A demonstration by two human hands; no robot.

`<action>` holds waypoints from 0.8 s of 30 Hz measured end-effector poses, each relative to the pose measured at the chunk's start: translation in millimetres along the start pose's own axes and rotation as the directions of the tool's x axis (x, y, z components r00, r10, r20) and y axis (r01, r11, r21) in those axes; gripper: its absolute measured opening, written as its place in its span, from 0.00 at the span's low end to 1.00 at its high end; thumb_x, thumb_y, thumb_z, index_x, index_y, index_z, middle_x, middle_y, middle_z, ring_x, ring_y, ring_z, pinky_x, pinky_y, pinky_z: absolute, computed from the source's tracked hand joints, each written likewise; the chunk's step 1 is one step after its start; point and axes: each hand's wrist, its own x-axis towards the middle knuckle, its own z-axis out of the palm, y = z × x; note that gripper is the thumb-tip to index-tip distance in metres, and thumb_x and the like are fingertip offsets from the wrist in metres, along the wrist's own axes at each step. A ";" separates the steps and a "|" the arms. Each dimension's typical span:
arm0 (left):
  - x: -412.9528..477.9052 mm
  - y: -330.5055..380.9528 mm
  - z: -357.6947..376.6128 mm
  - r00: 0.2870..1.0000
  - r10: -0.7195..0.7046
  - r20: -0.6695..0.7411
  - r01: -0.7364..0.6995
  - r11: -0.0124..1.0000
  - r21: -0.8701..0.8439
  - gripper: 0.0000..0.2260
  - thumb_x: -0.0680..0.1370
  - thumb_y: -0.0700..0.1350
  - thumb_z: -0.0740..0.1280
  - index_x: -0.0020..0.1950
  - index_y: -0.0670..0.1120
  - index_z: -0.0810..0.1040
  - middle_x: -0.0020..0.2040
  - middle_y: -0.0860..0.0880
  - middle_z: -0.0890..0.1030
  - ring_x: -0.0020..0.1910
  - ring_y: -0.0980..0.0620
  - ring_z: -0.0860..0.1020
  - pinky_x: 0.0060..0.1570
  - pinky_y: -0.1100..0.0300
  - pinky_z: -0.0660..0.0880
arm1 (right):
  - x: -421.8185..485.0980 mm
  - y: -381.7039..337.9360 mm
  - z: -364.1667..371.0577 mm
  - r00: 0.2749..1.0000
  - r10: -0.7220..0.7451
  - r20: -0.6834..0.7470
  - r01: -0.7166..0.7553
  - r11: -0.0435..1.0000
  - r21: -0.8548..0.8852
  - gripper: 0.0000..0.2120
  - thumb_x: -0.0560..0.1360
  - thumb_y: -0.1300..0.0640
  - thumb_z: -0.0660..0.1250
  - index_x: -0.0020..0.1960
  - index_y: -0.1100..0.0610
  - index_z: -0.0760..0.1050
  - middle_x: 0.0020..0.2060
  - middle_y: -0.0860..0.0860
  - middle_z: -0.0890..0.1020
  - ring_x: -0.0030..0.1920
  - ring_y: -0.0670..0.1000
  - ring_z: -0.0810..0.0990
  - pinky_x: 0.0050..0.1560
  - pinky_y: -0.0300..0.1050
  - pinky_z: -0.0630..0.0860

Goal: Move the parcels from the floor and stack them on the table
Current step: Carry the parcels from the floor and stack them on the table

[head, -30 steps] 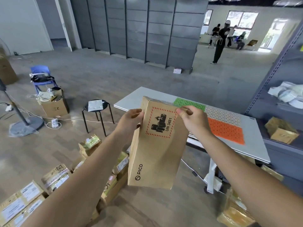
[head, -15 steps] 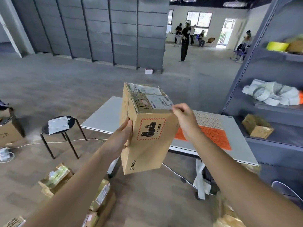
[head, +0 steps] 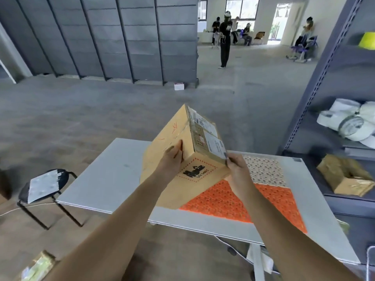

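A brown cardboard parcel [head: 174,136] with white shipping labels and a red-framed UN 3481 battery mark is held tilted over the white table [head: 105,179]. My left hand [head: 172,159] grips its left face and my right hand [head: 237,169] holds its right lower corner. The parcel's lower end hangs over the table's middle, partly above the orange mat [head: 239,201]; whether it touches the top is hidden. Another parcel [head: 36,268] lies on the floor at the bottom left.
A black stool [head: 46,185] with a white sheet stands left of the table. Grey shelving [head: 324,82] on the right holds a cardboard box [head: 347,175] and white rolls [head: 349,122]. A person [head: 225,39] stands far back, others sit beyond. A cable runs under the table.
I have stepped closer to the table and carried the parcel forward over it, tipping it so its labelled end faces up and right. The floor parcels have mostly dropped out of view.
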 end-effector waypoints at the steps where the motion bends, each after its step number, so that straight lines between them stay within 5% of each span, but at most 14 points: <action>1: 13.6 -3.6 11.9 1.000 -0.026 0.009 0.026 1.000 0.010 0.19 0.84 0.48 0.52 0.75 0.51 0.64 0.73 0.49 0.67 0.65 0.51 0.70 0.55 0.67 0.70 | 10.4 5.3 -6.5 0.999 0.033 -0.015 -0.033 0.999 -0.025 0.11 0.83 0.66 0.54 0.63 0.69 0.68 0.57 0.64 0.74 0.53 0.59 0.73 0.49 0.55 0.69; 3: 33.2 -12.5 30.8 0.998 -0.055 0.023 0.052 0.995 0.087 0.19 0.84 0.48 0.52 0.74 0.53 0.65 0.72 0.51 0.69 0.61 0.53 0.71 0.44 0.71 0.68 | 28.3 15.1 -17.4 0.994 0.094 -0.051 -0.098 0.992 -0.084 0.12 0.83 0.64 0.54 0.63 0.67 0.69 0.56 0.63 0.74 0.51 0.58 0.73 0.45 0.53 0.71; 8: 65.8 -9.1 58.8 0.997 -0.066 0.026 0.056 0.957 0.283 0.15 0.79 0.53 0.60 0.64 0.53 0.76 0.61 0.48 0.76 0.62 0.45 0.72 0.62 0.50 0.70 | 68.6 11.8 -39.0 0.980 0.150 -0.130 -0.194 0.865 -0.462 0.11 0.80 0.64 0.55 0.57 0.58 0.75 0.51 0.59 0.80 0.49 0.58 0.78 0.46 0.50 0.74; 10: 72.8 -19.7 58.9 0.984 -0.177 0.003 0.166 0.930 0.328 0.15 0.75 0.56 0.62 0.57 0.53 0.78 0.55 0.48 0.76 0.62 0.43 0.71 0.61 0.54 0.68 | 80.5 1.9 -42.9 0.983 0.128 -0.130 -0.181 0.763 -0.621 0.09 0.80 0.61 0.56 0.54 0.56 0.75 0.50 0.57 0.80 0.47 0.57 0.79 0.46 0.51 0.76; 12: 78.5 -43.3 51.7 0.934 -0.353 -0.058 0.347 0.852 0.393 0.23 0.73 0.59 0.63 0.65 0.50 0.73 0.59 0.46 0.73 0.63 0.41 0.69 0.54 0.57 0.67 | 90.1 -5.7 -41.8 0.991 0.103 -0.089 -0.136 0.711 -0.690 0.13 0.82 0.54 0.55 0.59 0.56 0.74 0.54 0.56 0.80 0.50 0.56 0.78 0.51 0.54 0.76; 14: 83.4 -68.5 39.8 0.843 -0.520 -0.139 0.536 0.785 0.310 0.33 0.71 0.59 0.69 0.71 0.46 0.66 0.66 0.42 0.69 0.65 0.40 0.68 0.59 0.55 0.68 | 96.5 -11.2 -40.4 0.989 0.137 -0.064 -0.142 0.703 -0.697 0.21 0.82 0.43 0.51 0.66 0.54 0.72 0.58 0.53 0.79 0.55 0.55 0.78 0.56 0.55 0.75; 16: 92.3 -93.0 25.2 0.781 -0.604 -0.161 0.625 0.761 0.174 0.35 0.71 0.57 0.71 0.71 0.39 0.65 0.67 0.40 0.71 0.65 0.39 0.70 0.64 0.51 0.69 | 100.5 -13.6 -41.8 0.975 0.211 -0.067 -0.201 0.717 -0.668 0.27 0.80 0.35 0.48 0.68 0.50 0.71 0.54 0.48 0.80 0.52 0.52 0.79 0.50 0.52 0.77; 19: 102.9 -120.3 9.9 0.714 -0.692 -0.102 0.693 0.720 -0.040 0.31 0.72 0.57 0.72 0.63 0.34 0.73 0.56 0.40 0.79 0.54 0.42 0.77 0.56 0.54 0.73 | 103.8 -14.6 -43.3 0.957 0.286 -0.055 -0.256 0.736 -0.627 0.29 0.77 0.29 0.48 0.66 0.45 0.71 0.46 0.41 0.79 0.43 0.45 0.79 0.37 0.43 0.73; 21: 114.1 -122.9 8.7 0.745 -0.667 -0.010 0.650 0.729 -0.215 0.22 0.73 0.50 0.72 0.56 0.33 0.77 0.44 0.42 0.81 0.42 0.46 0.79 0.45 0.58 0.75 | 112.8 -13.0 -43.3 0.947 0.322 -0.011 -0.270 0.775 -0.571 0.32 0.74 0.26 0.50 0.66 0.44 0.73 0.53 0.44 0.81 0.50 0.50 0.81 0.45 0.49 0.77; 24: 149.7 -112.0 2.8 0.804 -0.594 0.040 0.578 0.762 -0.294 0.13 0.75 0.38 0.69 0.58 0.33 0.77 0.49 0.39 0.80 0.49 0.42 0.80 0.57 0.50 0.77 | 132.8 -10.4 -43.9 0.953 0.302 -0.008 -0.265 0.822 -0.504 0.26 0.76 0.32 0.58 0.67 0.46 0.74 0.61 0.47 0.80 0.60 0.53 0.79 0.62 0.59 0.74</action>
